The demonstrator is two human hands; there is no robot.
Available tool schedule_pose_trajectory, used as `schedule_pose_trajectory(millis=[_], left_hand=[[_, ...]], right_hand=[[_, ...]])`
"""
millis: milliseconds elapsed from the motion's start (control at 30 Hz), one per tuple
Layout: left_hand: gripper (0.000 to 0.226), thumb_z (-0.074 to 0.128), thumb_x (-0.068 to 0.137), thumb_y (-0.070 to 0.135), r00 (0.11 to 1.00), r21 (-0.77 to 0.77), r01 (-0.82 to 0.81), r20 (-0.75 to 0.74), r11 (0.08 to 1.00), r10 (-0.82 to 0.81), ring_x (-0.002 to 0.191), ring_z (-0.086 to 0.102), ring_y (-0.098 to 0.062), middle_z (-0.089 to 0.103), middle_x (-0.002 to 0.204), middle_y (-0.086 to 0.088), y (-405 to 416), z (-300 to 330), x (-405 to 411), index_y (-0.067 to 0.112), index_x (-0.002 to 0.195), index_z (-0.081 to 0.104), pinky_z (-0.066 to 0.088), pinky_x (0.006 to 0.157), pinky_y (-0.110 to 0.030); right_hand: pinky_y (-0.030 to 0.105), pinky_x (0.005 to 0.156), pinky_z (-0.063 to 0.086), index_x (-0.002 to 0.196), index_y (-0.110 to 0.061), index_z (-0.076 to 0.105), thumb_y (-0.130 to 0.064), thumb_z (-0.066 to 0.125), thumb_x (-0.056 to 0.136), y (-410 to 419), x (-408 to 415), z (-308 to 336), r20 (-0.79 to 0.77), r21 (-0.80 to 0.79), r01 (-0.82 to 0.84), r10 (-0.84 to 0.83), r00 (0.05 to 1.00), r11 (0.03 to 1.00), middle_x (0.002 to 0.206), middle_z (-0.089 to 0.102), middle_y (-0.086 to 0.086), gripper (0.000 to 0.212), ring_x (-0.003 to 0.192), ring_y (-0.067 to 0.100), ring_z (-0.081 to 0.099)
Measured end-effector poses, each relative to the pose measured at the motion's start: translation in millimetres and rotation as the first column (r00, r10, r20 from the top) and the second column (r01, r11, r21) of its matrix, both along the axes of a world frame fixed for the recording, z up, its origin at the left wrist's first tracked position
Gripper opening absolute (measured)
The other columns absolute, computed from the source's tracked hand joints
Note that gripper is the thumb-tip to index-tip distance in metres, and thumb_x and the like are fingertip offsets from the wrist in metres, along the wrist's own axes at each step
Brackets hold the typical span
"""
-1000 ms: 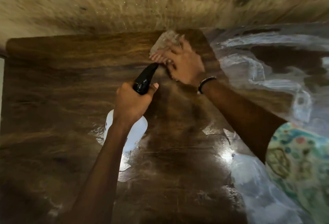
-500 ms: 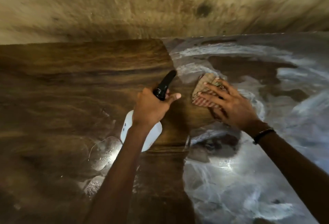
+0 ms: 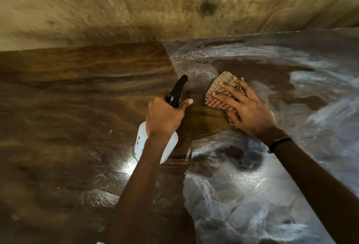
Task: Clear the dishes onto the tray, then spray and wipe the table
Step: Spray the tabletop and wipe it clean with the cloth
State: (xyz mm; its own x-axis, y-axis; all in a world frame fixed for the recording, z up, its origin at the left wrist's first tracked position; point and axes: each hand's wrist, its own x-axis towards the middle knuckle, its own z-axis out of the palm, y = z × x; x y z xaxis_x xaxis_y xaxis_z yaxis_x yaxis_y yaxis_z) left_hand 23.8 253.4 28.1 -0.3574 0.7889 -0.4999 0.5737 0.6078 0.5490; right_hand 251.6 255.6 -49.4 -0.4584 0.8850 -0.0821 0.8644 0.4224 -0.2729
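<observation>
My left hand (image 3: 165, 115) grips the neck of a white spray bottle (image 3: 142, 142) with a black nozzle (image 3: 177, 90) that points away from me. My right hand (image 3: 246, 109) lies flat, fingers spread, pressing a folded checked cloth (image 3: 217, 92) onto the dark wooden table (image 3: 77, 107). The cloth is just right of the nozzle, near the table's middle. The right half of the table (image 3: 291, 146) is wet, with white streaks of foam and glare. No dishes or tray are in view.
A mottled tan floor (image 3: 174, 7) lies beyond the table's far edge (image 3: 97, 46). Wet patches shine near the bottle's base (image 3: 126, 168). A dark beaded bracelet (image 3: 279, 142) sits on my right wrist.
My right hand and the cloth slid from the far edge to the right and nearer to me. The view swung right, so more of the wet side shows. The bottle stayed in my left hand.
</observation>
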Motion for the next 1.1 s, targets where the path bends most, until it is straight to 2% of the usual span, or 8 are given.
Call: schedule_pose_trajectory(millis=[67,267,533,667,800,900,967,1100], left_hand=[[0.041,0.073,0.073,0.053,0.998,-0.018,-0.032,-0.055,0.999,0.031,0.079,0.061,-0.021,0.056,0.076,0.001,5,2,2,0.019,0.083,0.053,0.051,0.069,-0.034],[0.037,0.074,0.074,0.049,0.999,-0.043,-0.011,0.044,0.999,0.013,0.081,0.059,-0.015,0.058,0.077,0.007,23,0,-8,0.018,0.095,0.068,0.040,0.069,-0.026],[0.052,0.070,0.079,0.046,0.998,-0.015,-0.046,0.029,0.999,0.047,0.080,0.051,-0.013,0.052,0.085,0.004,37,1,-21,0.013,0.117,0.060,0.041,0.074,-0.028],[0.051,0.071,0.079,0.044,0.991,0.002,-0.091,0.102,0.996,0.090,0.087,0.053,-0.016,0.054,0.090,0.003,38,4,-32,0.011,0.116,0.058,0.044,0.081,-0.029],[0.056,0.072,0.075,0.048,0.984,0.004,-0.132,0.124,0.991,0.131,0.096,0.063,-0.027,0.064,0.102,-0.007,37,4,-40,0.012,0.115,0.056,0.053,0.088,-0.046],[0.055,0.071,0.074,0.052,0.986,0.002,-0.112,0.122,0.994,0.111,0.090,0.065,-0.025,0.068,0.099,-0.008,38,5,-43,0.011,0.109,0.060,0.055,0.083,-0.043],[0.049,0.070,0.075,0.052,0.987,0.010,-0.112,0.121,0.994,0.110,0.086,0.066,-0.025,0.069,0.094,-0.007,38,7,-45,0.013,0.102,0.062,0.056,0.079,-0.042],[0.035,0.067,0.077,0.054,0.983,0.014,-0.110,0.146,0.994,0.107,0.086,0.065,-0.022,0.070,0.093,-0.007,37,6,-44,0.023,0.092,0.059,0.056,0.080,-0.042]], right_hand=[[0.047,0.104,0.039,0.137,-0.028,0.049,-0.036,0.036,0.087,0,0,0,-0.001,0.006,-0.002,0.002,1.000,1.000,0.148,0.042,0.002,0.052,0.136,0.036,0.031],[0.049,0.109,0.031,0.141,-0.027,0.044,-0.038,0.034,0.088,14,-1,0,-0.025,-0.018,0.044,-0.044,0.999,0.999,0.151,0.037,0.002,0.055,0.140,0.036,0.024],[0.056,0.108,0.033,0.141,-0.030,0.043,-0.041,0.033,0.087,94,-47,-8,-0.057,-0.066,0.137,-0.141,0.988,0.988,0.152,0.036,0.004,0.056,0.141,0.041,0.020],[0.054,0.105,0.037,0.141,-0.034,0.043,-0.031,0.042,0.091,131,-115,-7,-0.081,-0.054,0.054,-0.058,0.995,0.997,0.154,0.033,0.000,0.050,0.142,0.040,0.016],[0.050,0.094,0.048,0.141,-0.032,0.044,-0.024,0.045,0.093,128,-161,-10,-0.067,-0.049,-0.136,0.132,0.989,0.990,0.156,0.027,-0.004,0.048,0.144,0.036,0.013],[0.047,0.087,0.052,0.132,-0.022,0.056,-0.029,0.055,0.088,97,-145,-12,-0.110,0.001,-0.286,0.284,0.953,0.958,0.149,0.040,0.000,0.045,0.142,0.036,0.023],[0.043,0.088,0.051,0.129,-0.026,0.057,-0.032,0.047,0.088,76,-110,-13,-0.087,0.033,-0.346,0.347,0.934,0.938,0.149,0.041,0.000,0.042,0.142,0.034,0.025],[0.046,0.103,0.039,0.139,-0.029,0.047,-0.036,0.036,0.090,73,-34,-6,-0.087,0.049,-0.211,0.215,0.973,0.976,0.152,0.036,0.001,0.050,0.139,0.037,0.026]])
